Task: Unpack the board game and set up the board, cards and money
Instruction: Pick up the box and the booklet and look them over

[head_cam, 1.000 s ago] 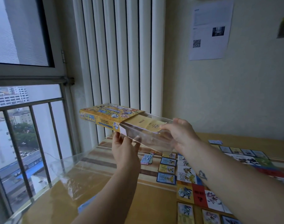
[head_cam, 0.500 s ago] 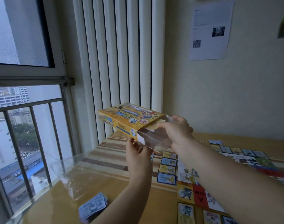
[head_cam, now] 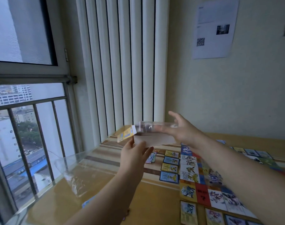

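Game box (head_cam: 125, 135) aloft over the far left part of the tabletop (head_cam: 146, 200), tilted, clear tray (head_cam: 154, 127) sticking out of its right end. Gripped from underneath by the left hand (head_cam: 135, 154), thumb on one side, fingers (head_cam: 147, 152) curled round the other; right hand (head_cam: 183, 132) spread wide, straight fingers against the tray's outer end, clasping nothing, though blurred. Likely trouble: tray sliding clean out with only one hand truly holding, any contents spilling onto the laid board (head_cam: 203, 189) and the column of cards (head_cam: 169, 168) below, knocking the money stack (head_cam: 150, 158). Second risk: a forearm sweeping the board's near squares on the way down. Open room mostly left of the cards, on the striped surface, apart from crumpled clear wrap (head_cam: 77, 176) near the tabletop's left edge; blinds (head_cam: 122, 62) and wall close behind.
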Motion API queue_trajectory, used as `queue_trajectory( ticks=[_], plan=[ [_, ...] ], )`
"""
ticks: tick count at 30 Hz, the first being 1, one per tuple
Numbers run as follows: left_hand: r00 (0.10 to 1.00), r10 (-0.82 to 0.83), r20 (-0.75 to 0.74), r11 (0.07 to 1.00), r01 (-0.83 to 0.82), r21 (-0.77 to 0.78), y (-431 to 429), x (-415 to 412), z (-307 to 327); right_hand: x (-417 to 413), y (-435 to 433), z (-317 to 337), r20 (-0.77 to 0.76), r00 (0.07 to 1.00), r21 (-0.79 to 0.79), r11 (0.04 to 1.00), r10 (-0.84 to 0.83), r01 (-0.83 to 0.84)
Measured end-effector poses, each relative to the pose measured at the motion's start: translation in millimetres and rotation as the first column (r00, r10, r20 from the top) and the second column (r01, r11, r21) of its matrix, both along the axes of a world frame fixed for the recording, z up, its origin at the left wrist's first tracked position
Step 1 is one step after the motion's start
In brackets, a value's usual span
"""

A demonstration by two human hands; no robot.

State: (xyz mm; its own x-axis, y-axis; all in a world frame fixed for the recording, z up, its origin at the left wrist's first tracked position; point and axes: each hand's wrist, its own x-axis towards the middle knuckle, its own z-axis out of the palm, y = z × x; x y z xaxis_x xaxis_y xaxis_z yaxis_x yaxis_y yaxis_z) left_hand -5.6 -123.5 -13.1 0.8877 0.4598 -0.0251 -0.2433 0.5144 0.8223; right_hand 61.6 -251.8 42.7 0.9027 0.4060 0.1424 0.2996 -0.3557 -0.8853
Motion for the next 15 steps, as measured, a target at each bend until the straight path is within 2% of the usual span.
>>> queue_trajectory(
  ticks=[4,11,13,15],
  plan=[
    [0.997,-0.075,0.006,0.996,0.076,-0.05,1,-5,-2,6,-3,-5,0.207,0.978,-0.108,0.994,-0.002,0.025],
    [0.978,-0.192,0.085,0.981,0.193,0.002,-3,-8,3,13,0,-6,0.326,0.906,-0.154,0.93,-0.271,0.334],
    [0.975,-0.203,0.092,0.979,0.201,0.03,1,-9,3,10,1,-4,0.395,0.873,-0.207,0.898,-0.287,0.389],
    [0.972,-0.209,0.104,0.978,0.207,0.037,8,-9,4,9,0,-1,0.426,0.871,-0.233,0.902,-0.242,0.365]
  ],
)
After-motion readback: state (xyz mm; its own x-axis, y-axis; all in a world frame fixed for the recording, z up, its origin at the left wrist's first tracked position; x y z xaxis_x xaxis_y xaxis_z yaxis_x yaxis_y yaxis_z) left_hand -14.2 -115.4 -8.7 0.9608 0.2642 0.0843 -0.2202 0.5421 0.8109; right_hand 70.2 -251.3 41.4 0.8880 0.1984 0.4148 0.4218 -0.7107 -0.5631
